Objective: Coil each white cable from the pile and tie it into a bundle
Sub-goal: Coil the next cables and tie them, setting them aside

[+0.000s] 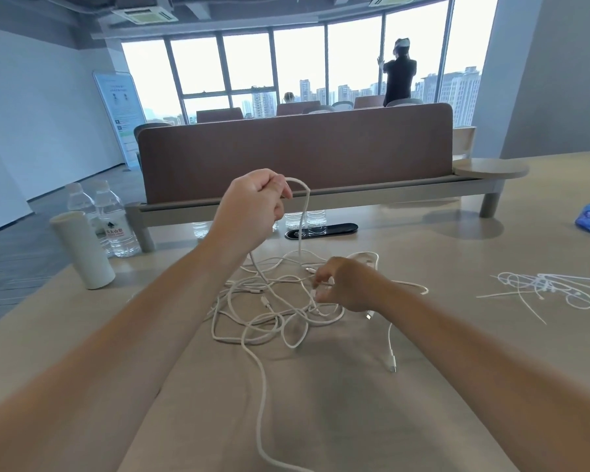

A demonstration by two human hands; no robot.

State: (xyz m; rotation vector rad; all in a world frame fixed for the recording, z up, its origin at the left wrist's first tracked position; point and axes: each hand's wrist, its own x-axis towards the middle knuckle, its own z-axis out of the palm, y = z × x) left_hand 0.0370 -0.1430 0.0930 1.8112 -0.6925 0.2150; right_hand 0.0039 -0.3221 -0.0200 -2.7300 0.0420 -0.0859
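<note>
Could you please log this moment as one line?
left hand: grips raised white cable | right hand: pinches strand in cable pile | bundled: none

Bright daylight from windows (300, 63) far beyond left hand (252, 206); sky blown out. Soft broad shadow on table (321, 403) nearer than right hand (348, 284). Edges bowed, wide-angle. Slightly soft overall.
</note>
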